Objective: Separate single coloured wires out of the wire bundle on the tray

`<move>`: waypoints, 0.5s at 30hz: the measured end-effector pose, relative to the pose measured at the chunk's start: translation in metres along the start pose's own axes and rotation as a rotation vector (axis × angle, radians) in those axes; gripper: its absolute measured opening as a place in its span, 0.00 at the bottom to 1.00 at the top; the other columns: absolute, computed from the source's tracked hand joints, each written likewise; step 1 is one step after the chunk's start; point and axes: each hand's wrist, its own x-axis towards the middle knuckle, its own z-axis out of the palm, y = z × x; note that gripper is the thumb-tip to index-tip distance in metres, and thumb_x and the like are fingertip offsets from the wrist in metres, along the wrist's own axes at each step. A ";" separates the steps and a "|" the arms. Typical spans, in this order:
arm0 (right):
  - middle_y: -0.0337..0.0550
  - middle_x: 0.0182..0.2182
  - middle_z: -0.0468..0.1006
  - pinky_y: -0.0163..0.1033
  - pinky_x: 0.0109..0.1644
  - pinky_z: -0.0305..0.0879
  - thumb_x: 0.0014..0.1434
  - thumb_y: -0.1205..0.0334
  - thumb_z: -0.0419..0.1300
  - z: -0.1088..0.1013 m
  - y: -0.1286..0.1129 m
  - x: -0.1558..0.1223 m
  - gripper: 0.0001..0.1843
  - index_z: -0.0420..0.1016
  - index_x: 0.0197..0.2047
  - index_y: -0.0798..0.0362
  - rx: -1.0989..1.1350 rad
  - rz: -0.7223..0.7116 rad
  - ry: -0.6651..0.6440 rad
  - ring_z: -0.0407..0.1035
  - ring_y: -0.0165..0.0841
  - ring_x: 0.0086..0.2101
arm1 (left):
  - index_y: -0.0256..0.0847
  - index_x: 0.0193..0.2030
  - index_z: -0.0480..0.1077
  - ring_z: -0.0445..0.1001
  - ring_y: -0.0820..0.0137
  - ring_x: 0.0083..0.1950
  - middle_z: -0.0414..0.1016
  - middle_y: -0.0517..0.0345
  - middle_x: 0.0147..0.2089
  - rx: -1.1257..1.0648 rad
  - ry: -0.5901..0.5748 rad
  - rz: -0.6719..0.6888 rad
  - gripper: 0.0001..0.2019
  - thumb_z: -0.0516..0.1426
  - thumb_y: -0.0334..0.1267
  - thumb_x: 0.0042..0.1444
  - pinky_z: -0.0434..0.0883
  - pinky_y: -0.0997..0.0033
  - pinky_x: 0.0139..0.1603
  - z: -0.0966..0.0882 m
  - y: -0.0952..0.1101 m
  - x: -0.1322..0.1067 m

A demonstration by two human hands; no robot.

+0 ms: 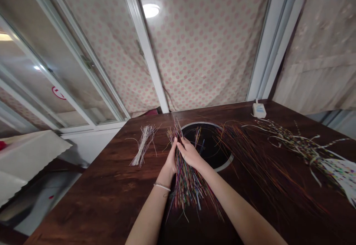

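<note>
The left hand (171, 159) and right hand (191, 155) squeeze a multicoloured strand bundle (189, 189) between them — near a black disc (215, 150), over the dark table (97, 185) — whether resting there is unclear.

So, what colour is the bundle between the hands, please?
The bundle is multicoloured, including red, green and blue, best seen in the head view.

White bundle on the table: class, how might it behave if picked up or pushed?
The white bundle is probably light, since its strands look thin. They seem springy rather than limp, as most lie nearly straight with a few curving away. It might splay when pushed: its far end already fans out.
</note>
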 end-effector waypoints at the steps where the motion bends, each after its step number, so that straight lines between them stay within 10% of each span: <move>1: 0.54 0.56 0.63 0.43 0.61 0.45 0.56 0.58 0.52 -0.003 -0.004 0.001 0.24 0.66 0.54 0.59 -0.018 -0.013 -0.027 0.49 0.39 0.60 | 0.32 0.49 0.68 0.74 0.59 0.45 0.76 0.46 0.39 -0.008 -0.006 -0.014 0.30 0.51 0.58 0.51 0.68 0.60 0.50 -0.002 -0.001 0.001; 10: 0.49 0.35 0.79 0.38 0.37 0.70 0.51 0.57 0.59 -0.090 -0.052 -0.005 0.14 0.76 0.39 0.56 0.358 0.287 -0.195 0.74 0.35 0.32 | 0.28 0.42 0.70 0.76 0.63 0.33 0.77 0.46 0.33 -0.093 -0.051 -0.095 0.17 0.56 0.42 0.52 0.73 0.62 0.40 -0.007 -0.005 0.000; 15: 0.47 0.15 0.74 0.34 0.21 0.67 0.36 0.65 0.68 -0.108 -0.010 0.000 0.08 0.73 0.20 0.59 0.144 0.513 0.144 0.70 0.34 0.18 | 0.29 0.36 0.70 0.76 0.66 0.29 0.77 0.47 0.30 -0.133 -0.059 -0.128 0.15 0.56 0.44 0.52 0.74 0.65 0.36 -0.005 -0.003 -0.003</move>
